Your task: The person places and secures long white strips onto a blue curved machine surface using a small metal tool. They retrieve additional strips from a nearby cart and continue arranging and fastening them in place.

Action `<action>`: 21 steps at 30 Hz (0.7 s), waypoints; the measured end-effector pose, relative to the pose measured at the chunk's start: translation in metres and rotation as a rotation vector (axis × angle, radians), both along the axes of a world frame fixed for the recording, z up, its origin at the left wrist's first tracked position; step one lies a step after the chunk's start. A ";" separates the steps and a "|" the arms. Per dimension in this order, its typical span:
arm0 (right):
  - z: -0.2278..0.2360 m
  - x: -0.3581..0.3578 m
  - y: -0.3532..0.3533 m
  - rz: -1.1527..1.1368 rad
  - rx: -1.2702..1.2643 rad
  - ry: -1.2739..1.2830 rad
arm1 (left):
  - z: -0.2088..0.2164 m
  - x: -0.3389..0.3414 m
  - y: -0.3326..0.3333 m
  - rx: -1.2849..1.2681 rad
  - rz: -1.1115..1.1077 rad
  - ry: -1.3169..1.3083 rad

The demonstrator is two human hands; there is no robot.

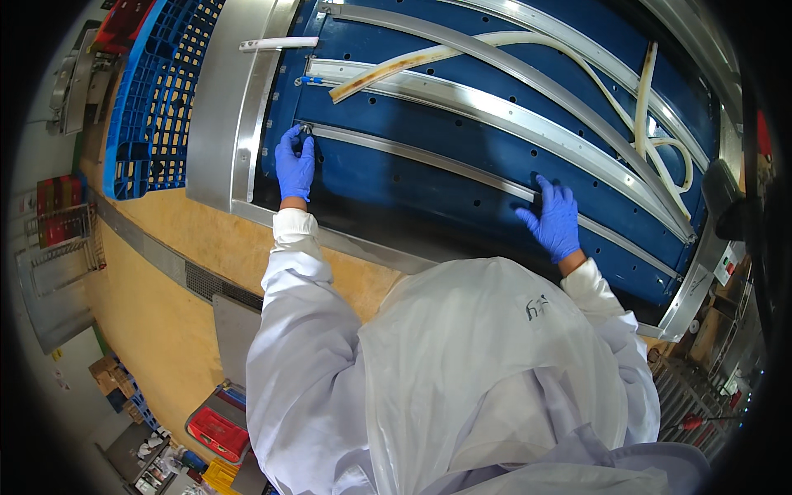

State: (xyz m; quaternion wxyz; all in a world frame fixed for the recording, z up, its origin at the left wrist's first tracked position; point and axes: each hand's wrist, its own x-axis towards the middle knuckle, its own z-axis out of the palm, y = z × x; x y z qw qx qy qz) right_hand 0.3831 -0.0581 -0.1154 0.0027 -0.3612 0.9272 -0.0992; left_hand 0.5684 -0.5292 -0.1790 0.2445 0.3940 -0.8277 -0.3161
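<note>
My left hand, in a blue glove, has its thumb and forefinger closed about a small dark round fitting at the left end of a narrow metal rail. That rail crosses a blue panel dotted with holes. Farther right, my right hand, also blue-gloved, is open with fingers apart, lying over the same rail; the hand hides a short length of it. Beyond them runs a wider metal rail, with a curved grey metal strip crossing its right part.
Brown-stained whitish strips lie loosely across the far rails. A short white piece sticks out over the steel side plate. A blue plastic pallet stands at far left. Lower left, a red box sits above the yellow floor.
</note>
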 end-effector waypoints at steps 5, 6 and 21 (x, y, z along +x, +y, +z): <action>-0.024 -0.008 -0.001 0.147 -0.006 -0.018 | 0.004 -0.002 -0.002 -0.058 -0.030 -0.054; -0.027 -0.008 0.000 0.139 0.015 0.010 | 0.004 -0.004 0.000 -0.046 -0.006 -0.010; -0.040 -0.008 -0.001 0.079 -0.014 0.097 | 0.029 -0.024 -0.043 -0.236 -0.170 -0.259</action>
